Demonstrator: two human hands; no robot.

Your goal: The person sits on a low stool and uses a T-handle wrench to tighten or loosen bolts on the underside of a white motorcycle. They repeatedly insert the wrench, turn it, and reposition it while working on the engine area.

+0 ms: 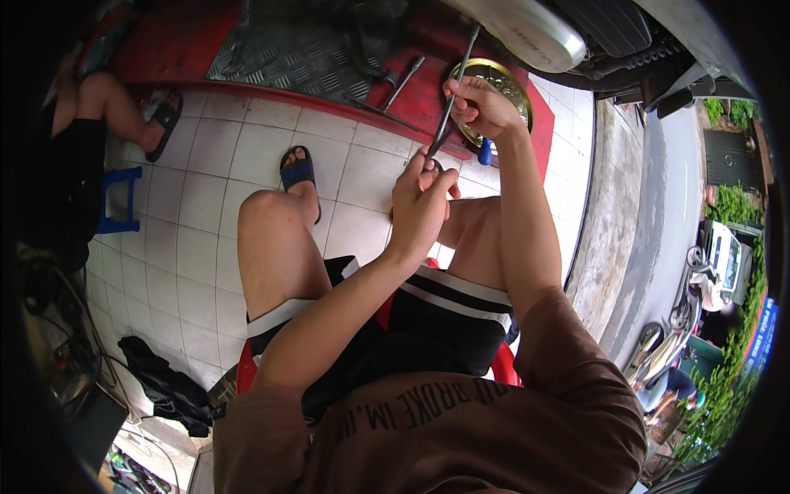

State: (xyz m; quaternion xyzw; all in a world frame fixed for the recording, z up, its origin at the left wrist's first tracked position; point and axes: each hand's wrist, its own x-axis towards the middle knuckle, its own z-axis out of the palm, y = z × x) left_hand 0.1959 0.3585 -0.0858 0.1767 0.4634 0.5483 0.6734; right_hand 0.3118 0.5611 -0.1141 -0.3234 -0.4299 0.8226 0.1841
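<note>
A long, thin metal rod-like tool (466, 56) slants up and away from me, its far end close to the silver-grey cover (539, 37) of a motorbike. Around its near end, the fingers of my left hand (421, 202) are closed; exactly what the tool ends in there is hidden. Farther up, my right hand (485, 105) pinches the shaft between thumb and fingers. Beneath the right hand sits a round, gold-coloured tray (525, 97), partly covered by that hand. A blue handle (485, 152) pokes out at the tray's near side.
A red platform (539, 136) with a ridged metal plate (284, 58) lies ahead, bearing a metal wrench (403, 82). At left are another person's leg (123, 107) and a blue stool (122, 200). Black cloth (164, 383) lies on the tiled floor. A street runs along the right.
</note>
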